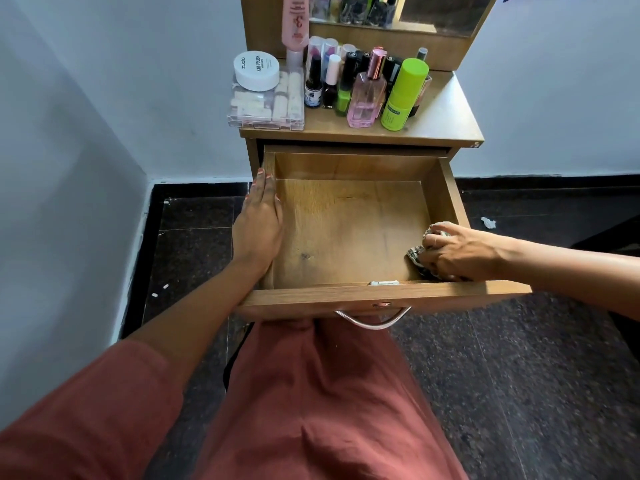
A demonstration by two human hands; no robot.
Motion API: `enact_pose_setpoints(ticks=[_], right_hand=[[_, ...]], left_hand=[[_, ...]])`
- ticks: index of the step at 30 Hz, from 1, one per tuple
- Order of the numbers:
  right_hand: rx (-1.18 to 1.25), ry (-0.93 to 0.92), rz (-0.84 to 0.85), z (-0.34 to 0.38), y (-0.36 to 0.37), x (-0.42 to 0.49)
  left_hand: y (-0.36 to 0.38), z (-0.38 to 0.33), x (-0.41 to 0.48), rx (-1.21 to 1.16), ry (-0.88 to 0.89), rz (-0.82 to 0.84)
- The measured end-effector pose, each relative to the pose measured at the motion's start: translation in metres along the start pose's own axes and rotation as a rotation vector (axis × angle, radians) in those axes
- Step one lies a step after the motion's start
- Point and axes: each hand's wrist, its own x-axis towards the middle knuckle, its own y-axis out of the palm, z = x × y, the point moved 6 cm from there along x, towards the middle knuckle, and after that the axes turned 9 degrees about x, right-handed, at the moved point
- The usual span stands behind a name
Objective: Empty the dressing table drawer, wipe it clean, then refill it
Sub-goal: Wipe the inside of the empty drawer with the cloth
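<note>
Right hand (457, 252) grips a checked cloth (417, 256) in the wooden drawer's (349, 296) near right corner; left hand (258, 221), fingers straight, rests on its left edge.

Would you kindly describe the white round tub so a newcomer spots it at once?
Find the wooden dressing table above the open drawer. At its top's left end lies a clear plastic box, with the tub on it. It is the only low, white, round container among tall bottles.

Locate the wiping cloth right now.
Head view: the cloth is bunched in the right hand, down inside the open drawer at its near right corner.
</note>
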Motion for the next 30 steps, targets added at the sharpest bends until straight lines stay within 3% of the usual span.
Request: enact_pose_setpoints(ticks=[5,7,9,18,22,28,30], right_hand=[[0.076,-0.292,0.108,0.011,-0.002,-0.006],[0.183,-0.100,0.266,0.002,0.004,-0.003],[0.260,0.005,0.297,-0.003,0.002,0.001],[1.089,0.172,-0.043,0.009,-0.027,0.012],[1.179,0.178,-0.199,0.004,-0.029,0.007],[1.492,0.438,-0.577,-0.032,-0.054,-0.051],[1.467,0.511,-0.691,-0.041,-0.067,-0.075]], left_hand=[[0.001,0.002,0.001,0.008,-0.008,0.006],[0.001,0.001,0.001,0.004,-0.008,0.003],[0.000,0.001,0.001,0.001,-0.011,0.002],[-0.002,-0.001,0.000,0.012,-0.025,0.009],[-0.003,-0.001,0.000,0.016,-0.019,0.008],[-0.002,-0.001,0.001,0.014,-0.015,0.014],[-0.001,-0.001,0.001,0.006,-0.016,0.017]])
